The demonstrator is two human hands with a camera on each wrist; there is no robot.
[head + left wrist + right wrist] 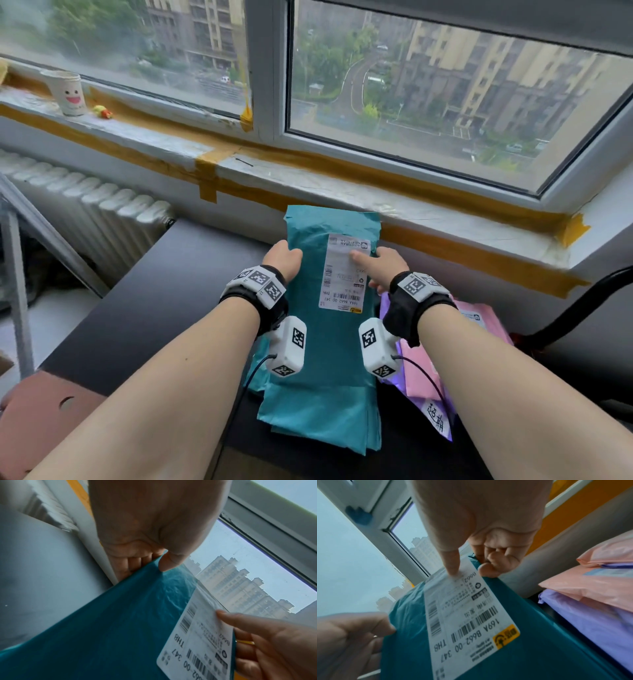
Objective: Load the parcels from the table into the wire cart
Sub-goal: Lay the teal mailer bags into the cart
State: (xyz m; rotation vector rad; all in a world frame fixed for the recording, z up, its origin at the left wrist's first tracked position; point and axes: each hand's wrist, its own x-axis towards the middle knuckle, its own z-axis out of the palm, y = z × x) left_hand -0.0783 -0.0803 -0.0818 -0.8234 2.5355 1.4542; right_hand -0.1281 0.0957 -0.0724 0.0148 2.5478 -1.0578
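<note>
Above the dark table [154, 291], both hands pinch a teal parcel [329, 359]. The left hand [282, 258] clamps its left edge. The right hand [385, 265] clamps the right edge, thumb on the shipping label [344, 274].

My left hand [283, 257] and right hand [388, 266] flank the teal plastic mailer parcel [318, 359] atop its stack on the dark table [164, 291]. Right of that parcel lie pink and lilac plastic mailers [479, 325]. Behind it runs the taped white windowsill [308, 178], a paper cup [66, 92] at far left.
</note>
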